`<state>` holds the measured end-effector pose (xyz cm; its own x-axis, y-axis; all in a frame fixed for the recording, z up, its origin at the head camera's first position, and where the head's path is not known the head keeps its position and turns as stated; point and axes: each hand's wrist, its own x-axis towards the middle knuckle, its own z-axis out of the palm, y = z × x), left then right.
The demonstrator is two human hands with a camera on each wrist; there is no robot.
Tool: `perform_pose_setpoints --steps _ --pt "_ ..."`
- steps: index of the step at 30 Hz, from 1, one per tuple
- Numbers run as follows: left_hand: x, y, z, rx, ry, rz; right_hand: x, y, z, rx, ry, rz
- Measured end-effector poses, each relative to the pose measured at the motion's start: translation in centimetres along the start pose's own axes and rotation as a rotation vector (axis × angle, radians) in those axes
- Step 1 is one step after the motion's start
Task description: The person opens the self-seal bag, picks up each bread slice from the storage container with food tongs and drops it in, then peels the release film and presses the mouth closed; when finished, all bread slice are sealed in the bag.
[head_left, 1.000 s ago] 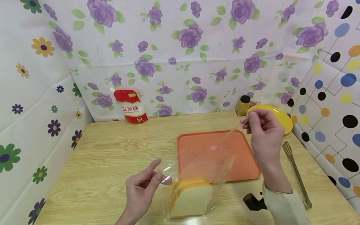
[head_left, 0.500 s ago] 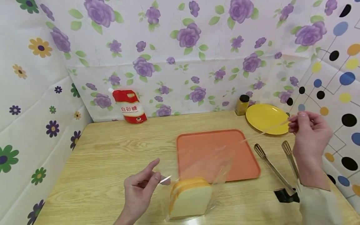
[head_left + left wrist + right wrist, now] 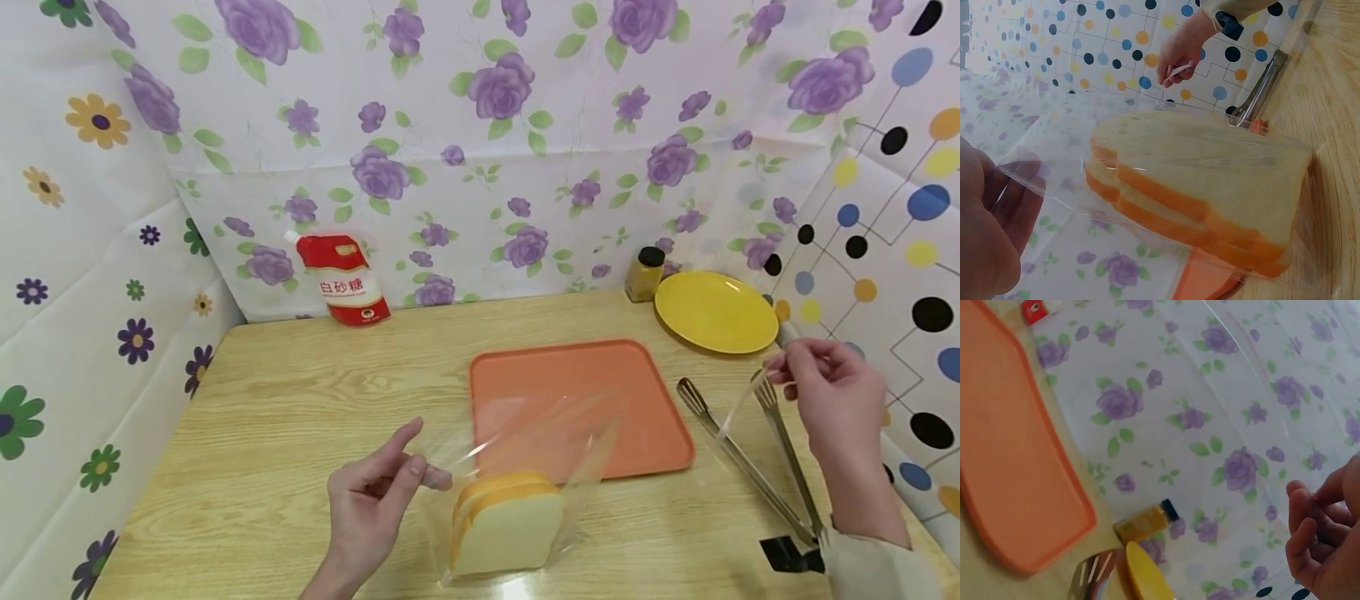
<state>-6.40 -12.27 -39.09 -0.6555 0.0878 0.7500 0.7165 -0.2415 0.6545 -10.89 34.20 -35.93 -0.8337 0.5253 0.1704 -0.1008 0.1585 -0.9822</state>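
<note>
Several slices of bread (image 3: 510,529) stand inside a clear plastic bag (image 3: 592,475) at the table's front. My left hand (image 3: 367,508) pinches the bag's upper left edge between thumb and fingers; the left wrist view shows the film (image 3: 1054,181) running from that hand (image 3: 991,225) over the slices. Off to the right, my right hand (image 3: 836,396) is raised above the table and pinches a thin, clear strip (image 3: 738,408) that hangs down and leftward from the fingertips. The right wrist view shows thumb and forefinger of this hand (image 3: 1322,528) pressed together.
An orange tray (image 3: 570,375) lies behind the bread. Metal tongs (image 3: 750,475) rest right of it, below the right hand. Farther back are a yellow plate (image 3: 716,312), a yellow bottle with black cap (image 3: 645,275) and a red-and-white sugar pouch (image 3: 345,281).
My right hand has moved right, away from the bag, then lower; the strip that stretched toward the bag now hangs apart from it. My left hand keeps its hold almost unmoved.
</note>
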Motion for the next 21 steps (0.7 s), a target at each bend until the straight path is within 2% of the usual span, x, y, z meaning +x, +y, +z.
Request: perform_pose_setpoints --steps 4,7,11,15,21 --pt "0.1 0.0 0.0 -0.002 -0.004 0.004 -1.1 2.7 -1.1 -0.330 -0.166 -0.104" --pt "0.2 0.0 0.0 -0.006 -0.008 0.005 -1.7 4.4 -1.5 -0.493 -0.260 -0.164" --pt "0.2 0.0 0.0 -0.011 -0.008 0.002 -2.3 5.9 -1.5 -0.589 -0.322 -0.211" --pt "0.2 0.0 0.0 -0.010 -0.009 -0.002 -2.8 6.8 -1.3 -0.626 -0.330 -0.253" --pt "0.0 0.0 0.0 0.016 -0.001 -0.017 -3.0 7.1 -0.9 -0.699 -0.360 -0.391"
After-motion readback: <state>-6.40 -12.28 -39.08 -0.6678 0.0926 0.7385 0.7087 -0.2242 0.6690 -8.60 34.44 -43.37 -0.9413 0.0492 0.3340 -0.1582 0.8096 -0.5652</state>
